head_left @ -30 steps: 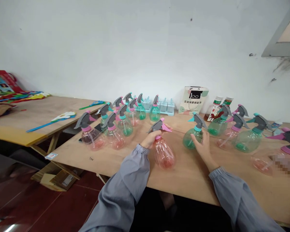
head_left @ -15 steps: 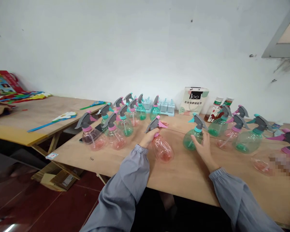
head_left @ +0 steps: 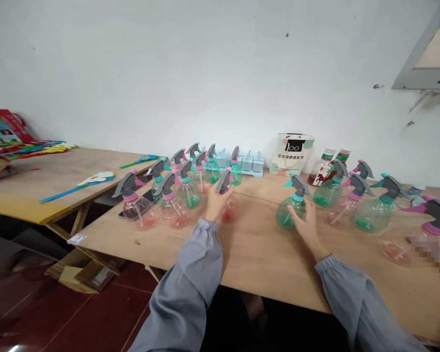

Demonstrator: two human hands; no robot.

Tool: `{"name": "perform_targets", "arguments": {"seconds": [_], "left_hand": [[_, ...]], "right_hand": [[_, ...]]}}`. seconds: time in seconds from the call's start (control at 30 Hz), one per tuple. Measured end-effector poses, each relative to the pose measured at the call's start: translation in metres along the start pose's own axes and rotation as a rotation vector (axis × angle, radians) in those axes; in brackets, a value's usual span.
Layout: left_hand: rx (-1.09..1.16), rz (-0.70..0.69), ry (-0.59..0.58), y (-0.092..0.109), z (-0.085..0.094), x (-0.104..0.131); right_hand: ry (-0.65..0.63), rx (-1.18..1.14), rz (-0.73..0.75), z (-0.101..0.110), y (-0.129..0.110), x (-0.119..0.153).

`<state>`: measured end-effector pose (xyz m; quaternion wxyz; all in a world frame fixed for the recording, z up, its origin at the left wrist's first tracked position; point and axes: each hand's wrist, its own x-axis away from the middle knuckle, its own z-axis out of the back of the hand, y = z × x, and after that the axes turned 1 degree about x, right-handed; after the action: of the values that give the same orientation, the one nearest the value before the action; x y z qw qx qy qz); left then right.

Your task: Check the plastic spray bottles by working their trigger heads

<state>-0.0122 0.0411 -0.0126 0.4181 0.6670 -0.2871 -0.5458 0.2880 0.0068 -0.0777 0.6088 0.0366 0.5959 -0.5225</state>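
My left hand point(head_left: 217, 201) is closed round the neck of a pink spray bottle point(head_left: 230, 209) with a grey trigger head, near the middle of the table. Its body is partly hidden behind my fingers. To the right, my right hand point(head_left: 305, 220) grips the side of a green spray bottle point(head_left: 285, 214) that has a turquoise collar. To the left of my left hand stand several pink and green spray bottles, a pink one point(head_left: 175, 213) among the nearest. More stand beyond my right hand, including a large green one point(head_left: 374, 210).
Against the wall are light-blue moulds point(head_left: 251, 164), a printed paper bag point(head_left: 291, 155) and brown-liquid bottles point(head_left: 320, 168). A phone lies behind the left bottles. The side table point(head_left: 64, 171) holds hand-shaped clappers point(head_left: 91, 181). A cardboard box point(head_left: 93, 276) sits on the floor below.
My left hand has moved the pink spray bottle left and away from me, turning it from tilted to nearly upright. My right hand stays on the green spray bottle.
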Motion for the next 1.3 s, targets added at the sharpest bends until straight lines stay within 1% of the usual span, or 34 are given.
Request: {"name": "perform_targets", "arguments": {"seconds": [0.13, 0.2, 0.27, 0.4, 0.47, 0.53, 0.7, 0.77, 0.87, 1.0, 1.07, 1.17, 1.23, 1.3], "left_hand": [[-0.230, 0.080, -0.055, -0.016, 0.004, 0.001], [-0.288, 0.081, -0.086, -0.021, 0.010, 0.003], [-0.278, 0.077, -0.148, -0.024, 0.019, 0.006], [-0.200, 0.119, -0.341, -0.028, 0.035, 0.012], [-0.217, 0.128, -0.371, -0.029, 0.037, 0.013], [-0.288, 0.119, -0.324, -0.031, 0.036, 0.014], [-0.543, 0.076, -0.105, -0.035, 0.022, 0.011], [-0.563, 0.093, -0.080, -0.037, 0.017, 0.009], [-0.550, 0.137, -0.083, -0.038, 0.011, 0.010], [-0.653, 0.148, 0.016, -0.036, 0.006, 0.018], [-0.694, 0.139, 0.016, -0.034, 0.006, 0.022], [-0.707, 0.118, -0.071, -0.032, 0.008, 0.024], [-0.712, 0.131, -0.110, -0.033, 0.009, 0.023], [-0.729, 0.151, -0.097, -0.033, 0.009, 0.018]], "right_hand": [[-0.009, -0.008, 0.009, 0.000, 0.000, 0.000], [-0.012, -0.012, 0.010, 0.000, 0.000, 0.000], [-0.007, -0.018, 0.014, 0.000, 0.001, 0.000], [-0.002, -0.010, 0.021, -0.001, 0.004, 0.001], [-0.006, -0.005, 0.022, -0.001, 0.005, 0.001], [-0.004, -0.004, 0.017, -0.002, 0.006, 0.001], [-0.001, -0.009, 0.004, -0.001, 0.004, 0.001], [-0.007, -0.012, 0.000, -0.001, 0.003, 0.001], [-0.015, -0.018, -0.004, -0.001, 0.002, 0.001], [-0.017, -0.028, 0.000, -0.001, 0.001, 0.002], [-0.015, -0.027, -0.001, -0.001, 0.002, 0.002], [-0.014, -0.027, 0.000, -0.001, 0.003, 0.002], [-0.019, -0.032, -0.001, -0.001, 0.002, 0.002], [-0.026, -0.042, -0.005, -0.001, 0.001, 0.003]]}}
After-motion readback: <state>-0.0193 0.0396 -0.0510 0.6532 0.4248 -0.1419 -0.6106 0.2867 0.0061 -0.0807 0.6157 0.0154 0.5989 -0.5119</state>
